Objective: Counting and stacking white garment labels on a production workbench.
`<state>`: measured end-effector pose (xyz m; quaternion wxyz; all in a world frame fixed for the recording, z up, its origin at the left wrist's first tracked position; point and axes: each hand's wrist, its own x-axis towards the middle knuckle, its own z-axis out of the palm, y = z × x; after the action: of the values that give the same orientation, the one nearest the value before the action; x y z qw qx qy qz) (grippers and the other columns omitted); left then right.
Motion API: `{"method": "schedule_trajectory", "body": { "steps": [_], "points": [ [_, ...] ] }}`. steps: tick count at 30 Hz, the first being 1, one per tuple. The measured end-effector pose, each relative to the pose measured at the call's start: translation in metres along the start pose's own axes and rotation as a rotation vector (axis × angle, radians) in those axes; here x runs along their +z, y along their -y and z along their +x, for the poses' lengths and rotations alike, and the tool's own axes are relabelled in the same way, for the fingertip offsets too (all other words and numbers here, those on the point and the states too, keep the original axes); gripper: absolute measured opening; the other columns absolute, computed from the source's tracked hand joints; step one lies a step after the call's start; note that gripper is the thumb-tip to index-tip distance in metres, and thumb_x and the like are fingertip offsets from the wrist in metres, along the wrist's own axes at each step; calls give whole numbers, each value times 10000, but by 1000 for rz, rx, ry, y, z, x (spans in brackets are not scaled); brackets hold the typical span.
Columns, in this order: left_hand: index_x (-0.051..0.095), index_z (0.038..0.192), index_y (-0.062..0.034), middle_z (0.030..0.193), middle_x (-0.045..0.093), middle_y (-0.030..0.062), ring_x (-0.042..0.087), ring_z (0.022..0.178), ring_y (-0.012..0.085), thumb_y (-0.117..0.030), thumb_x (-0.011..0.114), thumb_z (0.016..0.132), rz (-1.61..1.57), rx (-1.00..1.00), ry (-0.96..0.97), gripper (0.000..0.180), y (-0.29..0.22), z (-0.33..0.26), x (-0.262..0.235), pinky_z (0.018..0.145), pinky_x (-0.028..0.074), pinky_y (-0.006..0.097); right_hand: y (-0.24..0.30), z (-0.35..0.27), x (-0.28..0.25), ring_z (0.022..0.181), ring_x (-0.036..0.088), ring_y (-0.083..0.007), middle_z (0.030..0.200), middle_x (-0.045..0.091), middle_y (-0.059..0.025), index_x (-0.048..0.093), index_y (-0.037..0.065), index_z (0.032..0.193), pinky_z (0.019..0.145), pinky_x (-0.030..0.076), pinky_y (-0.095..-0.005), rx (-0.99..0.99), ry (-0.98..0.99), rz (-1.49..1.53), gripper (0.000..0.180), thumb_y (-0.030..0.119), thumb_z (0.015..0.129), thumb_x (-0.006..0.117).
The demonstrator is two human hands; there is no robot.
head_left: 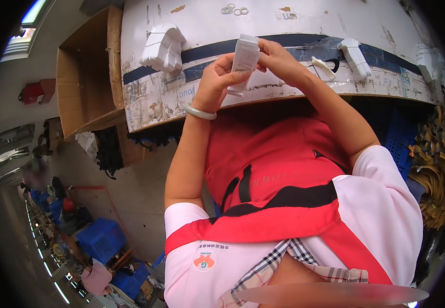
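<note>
Above the red fabric apron point(263, 154), the left hand point(217, 82) and right hand point(279, 59) both close around a slim white cardboard box point(244, 61) at twelve o'clock, over the scuffed, tape-striped white desk point(191, 25), stacked white cards point(163, 49) at ten o'clock.

Both hands up at the desk point(284, 20) edge: left hand point(216, 82) and right hand point(279, 59) have a grip on 1 small white stack of cards point(245, 57), tilted a bit. Another white stack point(163, 47) sits on the desk just left, cardboard box point(86, 77) beside that.
</note>
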<state>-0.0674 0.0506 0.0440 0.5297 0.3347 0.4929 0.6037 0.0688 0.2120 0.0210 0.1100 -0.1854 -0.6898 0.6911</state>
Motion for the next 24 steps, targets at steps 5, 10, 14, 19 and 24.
{"method": "schedule_trajectory", "body": {
  "steps": [5,10,14,19,24],
  "points": [
    [592,1274,-1,1071,699,127,671,965,177,-285,778,803,-247,-69,63,581,3,-21,2,830,528,281,-13,-24,-6,541,358,6,763,535,37,558,60,1074,482,275,-164,92,351,761,265,313,1018,610],
    [592,1249,13,1066,694,112,665,974,169,-244,793,792,-202,-117,159,562,-7,-43,-13,895,522,287,5,-48,-3,512,284,-15,679,439,66,602,92,1013,458,211,-191,176,327,188,289,366,963,677],
    [598,1239,16,1127,673,91,646,1035,163,-71,836,740,63,-116,10,560,3,-54,2,941,501,288,4,-48,-17,479,286,-3,653,412,80,658,57,1021,436,217,-180,293,318,431,265,319,979,651],
    [628,1215,24,1096,692,103,663,982,186,-150,863,699,393,-41,-110,594,11,-56,-6,882,533,311,16,-67,5,464,292,4,653,430,63,581,-20,1342,433,236,-169,216,204,602,438,263,1008,590],
    [686,1146,12,1021,715,137,689,926,210,-281,857,678,656,-44,-168,579,8,-55,-2,845,544,324,23,-87,4,530,324,-4,678,476,74,687,34,1256,474,220,-186,168,198,341,341,233,988,622]
  ]
}}
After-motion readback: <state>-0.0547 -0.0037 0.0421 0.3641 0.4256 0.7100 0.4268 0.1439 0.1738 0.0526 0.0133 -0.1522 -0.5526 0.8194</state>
